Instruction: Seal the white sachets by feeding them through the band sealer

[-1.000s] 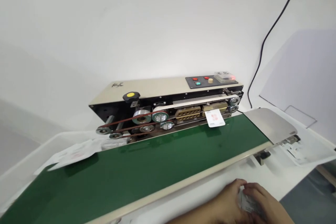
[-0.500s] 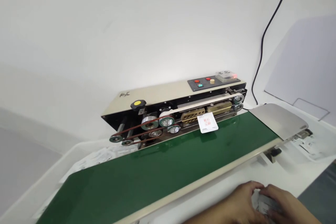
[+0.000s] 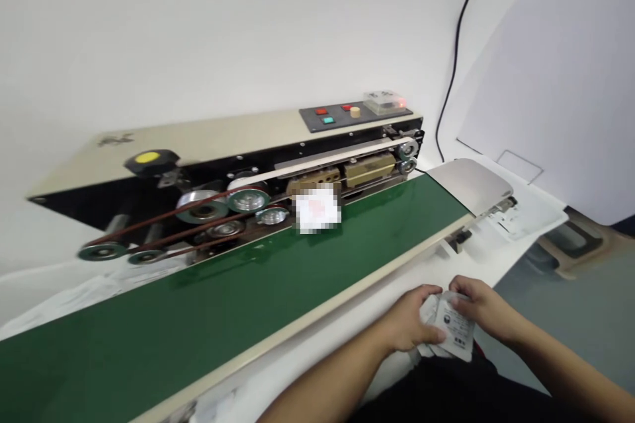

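Observation:
My left hand (image 3: 409, 322) is closed round a small stack of flat white sachets (image 3: 429, 307), close to my body and in front of the machine. My right hand (image 3: 473, 306) pinches the upper edge of a white sachet (image 3: 457, 330) with black print, which lies over the stack. Across from my hands, another white sachet (image 3: 318, 210) hangs from the band sealer (image 3: 238, 135), below its perforated brass block. Its printing is blurred out. The green conveyor belt (image 3: 278, 297) runs beneath it.
A metal plate (image 3: 469, 185) extends from the belt's right end. Red and green switches sit on the control panel (image 3: 347, 112). Exposed pulleys (image 3: 248, 199) and brown drive belts line the sealer's front. A black cable (image 3: 454, 59) runs down the wall. White packets (image 3: 99, 291) lie behind the belt.
The view has swung right and down, showing more of my arms. The sachet in the sealer has travelled left along it. The printed sachet in my right hand now shows clearly.

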`<action>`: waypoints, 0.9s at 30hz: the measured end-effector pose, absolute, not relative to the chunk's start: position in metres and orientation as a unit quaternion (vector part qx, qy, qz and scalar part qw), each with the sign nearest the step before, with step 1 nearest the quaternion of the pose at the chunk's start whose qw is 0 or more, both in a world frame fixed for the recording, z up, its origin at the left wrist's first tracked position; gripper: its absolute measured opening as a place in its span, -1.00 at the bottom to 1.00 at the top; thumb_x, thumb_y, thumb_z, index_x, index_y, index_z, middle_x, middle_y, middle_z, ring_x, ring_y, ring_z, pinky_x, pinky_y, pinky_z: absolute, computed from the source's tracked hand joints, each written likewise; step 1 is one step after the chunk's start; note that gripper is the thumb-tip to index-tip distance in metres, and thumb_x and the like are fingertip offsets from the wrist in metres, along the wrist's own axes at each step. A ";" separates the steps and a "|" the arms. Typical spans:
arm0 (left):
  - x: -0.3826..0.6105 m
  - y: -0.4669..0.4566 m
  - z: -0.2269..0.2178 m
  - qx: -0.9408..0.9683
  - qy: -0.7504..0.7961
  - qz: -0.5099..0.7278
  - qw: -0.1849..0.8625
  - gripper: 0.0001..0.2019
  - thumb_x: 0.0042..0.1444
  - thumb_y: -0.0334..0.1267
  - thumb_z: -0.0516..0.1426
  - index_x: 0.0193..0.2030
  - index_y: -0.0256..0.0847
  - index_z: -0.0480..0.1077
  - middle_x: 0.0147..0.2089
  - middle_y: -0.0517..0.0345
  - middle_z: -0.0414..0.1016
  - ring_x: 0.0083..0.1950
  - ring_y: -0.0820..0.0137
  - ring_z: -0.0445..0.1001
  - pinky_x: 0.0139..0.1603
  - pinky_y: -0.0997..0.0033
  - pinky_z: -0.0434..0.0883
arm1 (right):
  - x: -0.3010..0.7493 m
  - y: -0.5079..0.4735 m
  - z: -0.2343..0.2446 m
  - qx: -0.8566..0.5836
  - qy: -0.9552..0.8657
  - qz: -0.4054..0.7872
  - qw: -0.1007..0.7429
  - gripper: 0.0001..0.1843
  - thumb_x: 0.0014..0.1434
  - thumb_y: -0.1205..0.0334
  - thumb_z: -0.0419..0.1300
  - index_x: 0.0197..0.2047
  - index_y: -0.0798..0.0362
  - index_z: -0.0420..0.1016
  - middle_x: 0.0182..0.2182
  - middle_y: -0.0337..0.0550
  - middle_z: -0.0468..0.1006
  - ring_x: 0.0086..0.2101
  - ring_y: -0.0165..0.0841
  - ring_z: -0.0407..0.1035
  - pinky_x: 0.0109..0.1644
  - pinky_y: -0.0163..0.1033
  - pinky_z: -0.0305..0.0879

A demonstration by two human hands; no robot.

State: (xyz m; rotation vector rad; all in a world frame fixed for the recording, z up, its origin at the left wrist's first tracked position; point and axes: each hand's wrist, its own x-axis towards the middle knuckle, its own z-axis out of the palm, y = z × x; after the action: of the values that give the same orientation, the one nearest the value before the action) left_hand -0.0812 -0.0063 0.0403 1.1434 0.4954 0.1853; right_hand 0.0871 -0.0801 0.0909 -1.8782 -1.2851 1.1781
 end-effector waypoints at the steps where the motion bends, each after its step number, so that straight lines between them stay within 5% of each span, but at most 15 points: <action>1: -0.081 -0.007 0.041 0.518 0.231 0.092 0.818 -0.20 -0.40 -0.42 0.30 0.12 -0.33 0.22 -0.15 0.02 0.45 -0.12 0.21 0.42 -0.09 0.21 0.34 | 0.087 -0.081 0.089 -0.705 -0.449 0.451 0.314 -0.75 -0.04 0.06 0.16 -0.50 0.03 0.22 -0.62 -0.33 0.31 -0.56 -0.45 0.17 -0.51 -0.34 0.09; 6: -0.079 -0.008 0.045 0.477 0.240 0.107 0.839 -0.29 -0.34 -0.46 0.25 0.07 -0.29 0.21 -0.19 0.11 0.44 -0.21 0.34 0.43 -0.16 0.32 0.34 | 0.080 -0.092 0.074 -0.693 -0.327 0.489 0.416 -0.61 -0.12 -0.03 0.29 -0.43 0.05 0.24 -0.60 -0.33 0.36 -0.57 -0.46 0.21 -0.50 -0.33 0.14; 12: -0.079 -0.008 0.045 0.466 0.257 0.110 0.839 -0.24 -0.38 -0.45 0.26 0.09 -0.34 0.17 -0.22 0.13 0.41 -0.25 0.38 0.39 -0.20 0.34 0.32 | 0.070 -0.108 0.071 -0.685 -0.280 0.516 0.432 -0.53 -0.17 -0.10 0.34 -0.36 0.11 0.37 -0.52 -0.19 0.49 -0.50 -0.34 0.35 -0.39 -0.22 0.30; 27: -0.080 -0.007 0.040 0.449 0.227 0.108 0.857 -0.11 -0.44 -0.25 0.40 0.10 -0.32 0.13 -0.26 0.13 0.42 -0.27 0.36 0.39 -0.21 0.35 0.30 | 0.098 -0.094 0.113 -0.733 -0.468 0.421 0.259 -0.73 -0.02 0.03 0.15 -0.54 0.05 0.28 -0.62 -0.28 0.33 -0.57 -0.45 0.17 -0.54 -0.34 0.13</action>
State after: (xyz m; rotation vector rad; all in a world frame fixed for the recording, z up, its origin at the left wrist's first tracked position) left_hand -0.0797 -0.0066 0.0401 0.9444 0.4765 0.2273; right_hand 0.0981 -0.0936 0.1132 -1.9850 -1.2673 1.1409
